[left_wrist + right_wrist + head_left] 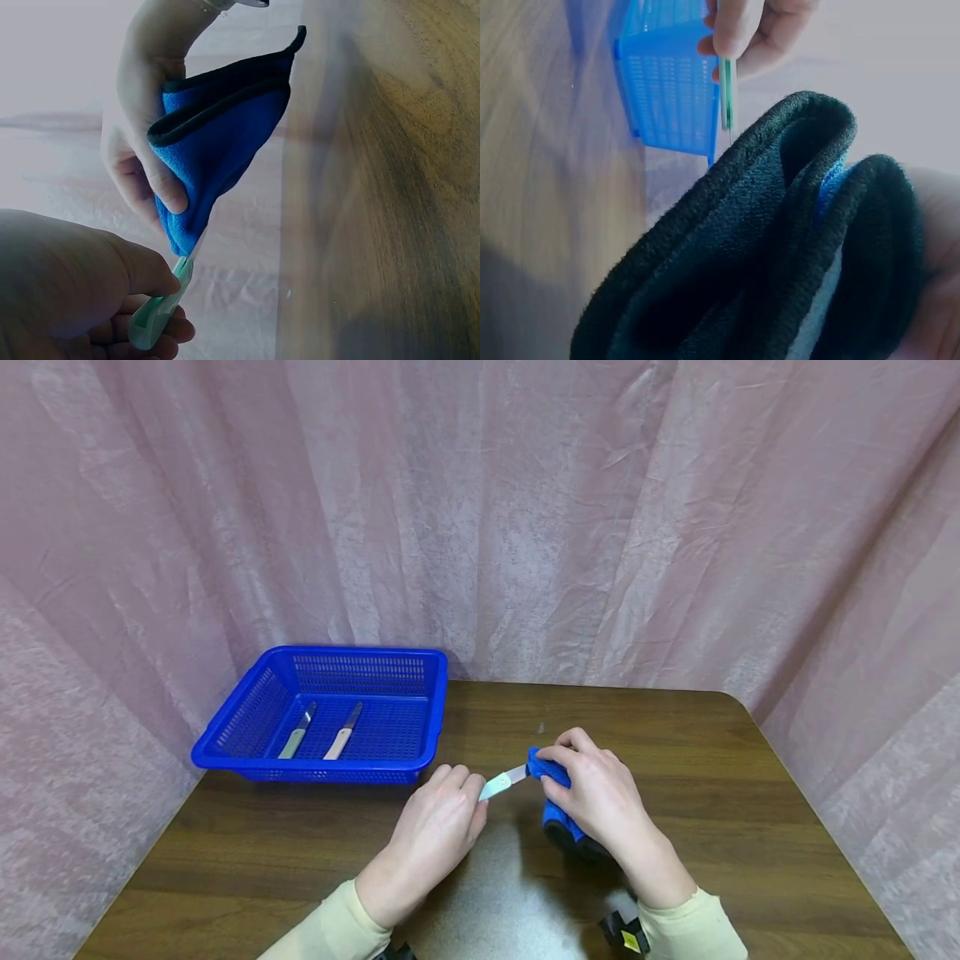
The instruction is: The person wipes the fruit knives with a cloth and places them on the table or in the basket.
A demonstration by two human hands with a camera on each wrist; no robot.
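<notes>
My left hand (438, 814) grips the mint-green handle of a small folding knife (496, 786), its blade unfolded and pointing right. My right hand (598, 789) pinches a folded blue cloth (556, 814) with dark edging around the blade, hiding the tip. In the left wrist view the cloth (217, 142) hangs in folds from the right hand, and the green handle (156, 315) lies between left thumb and fingers. The right wrist view has the cloth's dark edges (727, 225) up close, with the handle (727, 94) beyond them.
A blue plastic basket (431, 739) stands at the back left of the wooden table (712, 793). Inside it lie a green-handled knife (297, 732) and a pink-handled knife (344, 732), both unfolded. A pink curtain (525, 527) hangs behind the table and at its sides.
</notes>
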